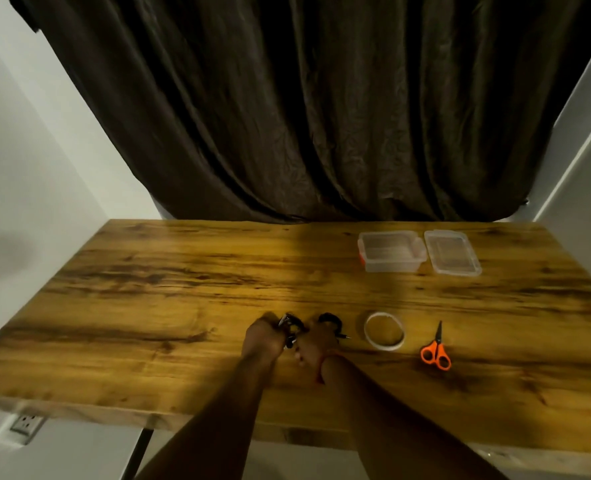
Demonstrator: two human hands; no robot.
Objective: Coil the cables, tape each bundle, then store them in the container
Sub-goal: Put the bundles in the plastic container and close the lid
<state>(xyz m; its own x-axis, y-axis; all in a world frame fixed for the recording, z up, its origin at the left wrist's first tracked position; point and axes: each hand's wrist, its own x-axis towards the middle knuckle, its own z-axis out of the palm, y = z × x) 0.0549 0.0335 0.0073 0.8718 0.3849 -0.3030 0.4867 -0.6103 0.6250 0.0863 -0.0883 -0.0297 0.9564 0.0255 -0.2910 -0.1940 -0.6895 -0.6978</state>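
Near the middle of the wooden table (169, 278), both my hands hold black cables. My left hand (263, 337) grips one small black cable bundle (291, 325). My right hand (316, 344) grips a second black cable (330, 319), whose plug tip sticks out to the right. A roll of clear tape (384, 330) lies flat just right of my right hand. Orange-handled scissors (436, 351) lie further right. The clear plastic container (389, 251) stands open at the back right, with its lid (452, 252) beside it. Much of each cable is hidden by my fingers.
A dark curtain (304, 116) hangs behind the table's far edge. White walls stand on both sides. A wall socket (24, 426) shows below the table's front left edge.
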